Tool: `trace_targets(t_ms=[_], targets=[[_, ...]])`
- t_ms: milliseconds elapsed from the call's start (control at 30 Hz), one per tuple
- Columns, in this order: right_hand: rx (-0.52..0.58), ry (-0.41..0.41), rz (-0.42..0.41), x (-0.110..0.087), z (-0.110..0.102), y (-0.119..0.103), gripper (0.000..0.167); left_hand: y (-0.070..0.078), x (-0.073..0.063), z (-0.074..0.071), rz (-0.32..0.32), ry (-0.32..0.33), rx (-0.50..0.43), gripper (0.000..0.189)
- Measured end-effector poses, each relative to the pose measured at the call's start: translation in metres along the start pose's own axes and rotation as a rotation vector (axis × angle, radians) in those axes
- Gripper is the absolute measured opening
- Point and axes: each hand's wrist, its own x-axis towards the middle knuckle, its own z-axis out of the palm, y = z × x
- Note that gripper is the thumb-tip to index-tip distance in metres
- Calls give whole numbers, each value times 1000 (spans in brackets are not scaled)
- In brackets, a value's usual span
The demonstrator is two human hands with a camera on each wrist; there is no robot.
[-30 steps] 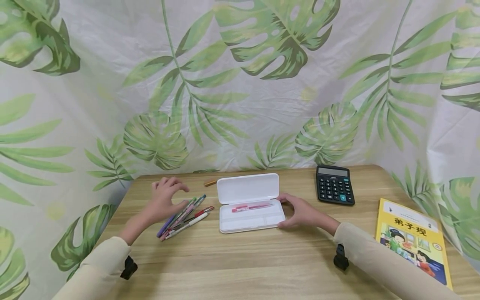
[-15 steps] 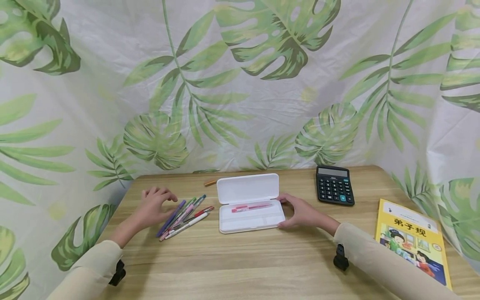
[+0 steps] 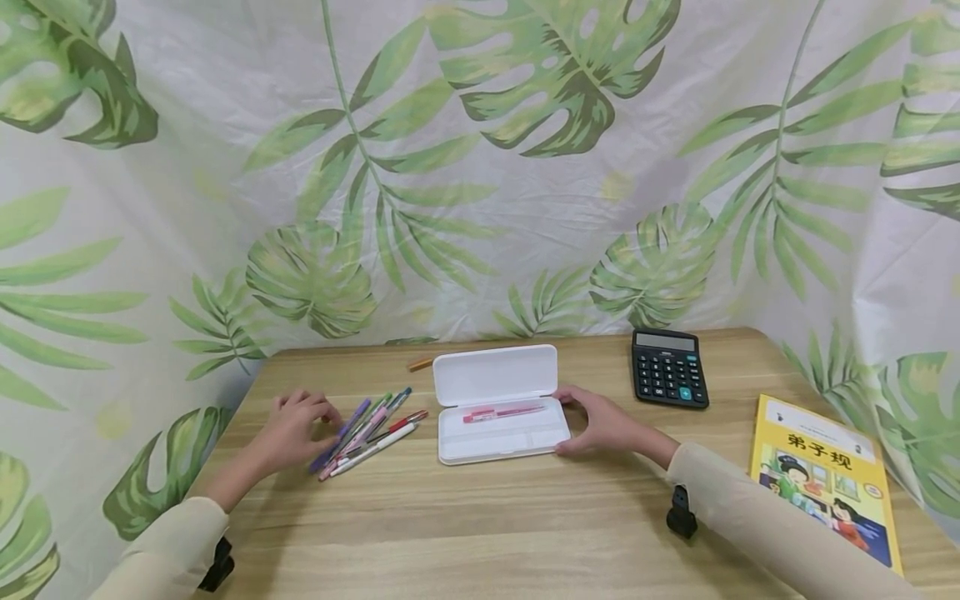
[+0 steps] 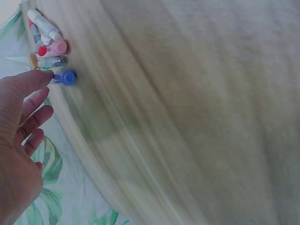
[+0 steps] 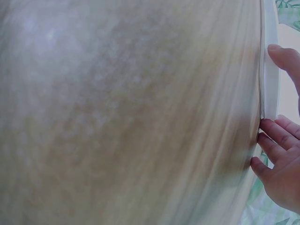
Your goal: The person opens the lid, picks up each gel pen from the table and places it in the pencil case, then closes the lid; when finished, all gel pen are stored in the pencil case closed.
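Note:
An open white pencil case point(image 3: 480, 450) stands near the table's middle, lid raised, with a pink pen point(image 3: 502, 413) in its tray. My right hand point(image 3: 606, 423) holds the case's right end, thumb at the near corner and fingers at the far one. In the right wrist view, the thumb and fingertips point(image 5: 267, 126) are at the case's edge. To the left lies a loose heap of pens point(image 3: 378, 442). My left hand point(image 3: 294, 429) is at its left side, with a purple pen point(image 3: 352, 421) between thumb and index finger; the pen's end point(image 4: 69, 78) looks blue in the left wrist view.
A black calculator point(image 3: 669, 368) lies at the back right. Nearer, on the right, is a yellow picture book point(image 3: 825, 483). A brown stick-like object point(image 3: 421, 364) lies behind the case's left side. A leaf-print cloth point(image 3: 540, 208) hangs behind the wooden table point(image 3: 480, 533).
My left hand has moved left and toward me, down to the purple pen, which has shifted slightly left. The right hand and the pencil case have stayed put.

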Motion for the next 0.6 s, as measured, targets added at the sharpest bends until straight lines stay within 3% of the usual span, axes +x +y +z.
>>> trace_targets(t_ms=[167,600], targets=[[-4,-4,4,0,0,-1,82,-5,-3,2,-27,-10,14,19],[-5,-9,1,1,0,-1,81,-15,-9,7,-61,39,10,17]])
